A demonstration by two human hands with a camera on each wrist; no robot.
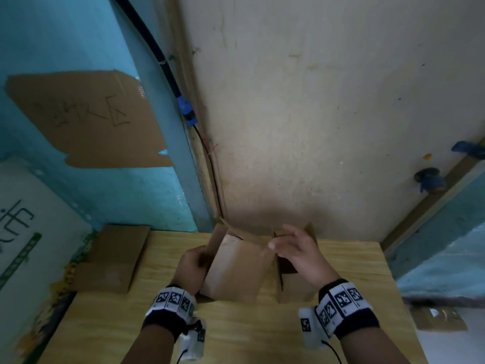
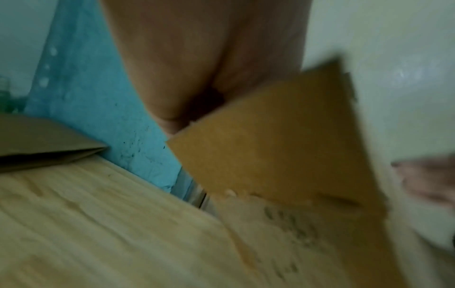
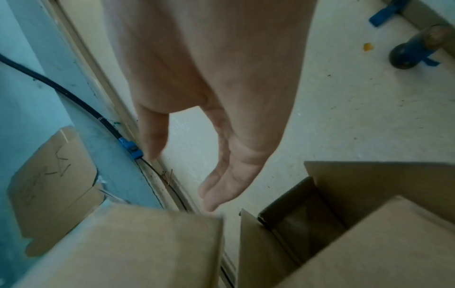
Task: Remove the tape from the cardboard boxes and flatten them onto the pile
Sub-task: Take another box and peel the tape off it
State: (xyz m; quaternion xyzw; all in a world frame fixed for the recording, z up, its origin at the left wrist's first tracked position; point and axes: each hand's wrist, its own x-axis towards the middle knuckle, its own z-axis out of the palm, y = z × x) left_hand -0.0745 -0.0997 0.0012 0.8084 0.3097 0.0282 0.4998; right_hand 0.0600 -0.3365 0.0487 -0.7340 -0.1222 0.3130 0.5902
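Left hand (image 1: 193,266) grips box (image 1: 236,269); right hand (image 1: 296,252) relaxed above wooden table (image 1: 262,334).

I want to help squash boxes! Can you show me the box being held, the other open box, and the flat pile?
held box (image 1: 236,269), head view, on its front panel.
open box (image 1: 291,287), head view, on its near wall.
pile (image 1: 112,258), head view, on the top sheet.

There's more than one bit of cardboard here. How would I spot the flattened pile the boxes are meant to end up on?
Start at the wooden table and go to its far left corner, against the turquoise wall. The flattened pile lies flat there, away from both hands. Unlike the upright box in the left hand, the open box beside it, or the scribbled sheet on the wall, it rests on the tabletop.
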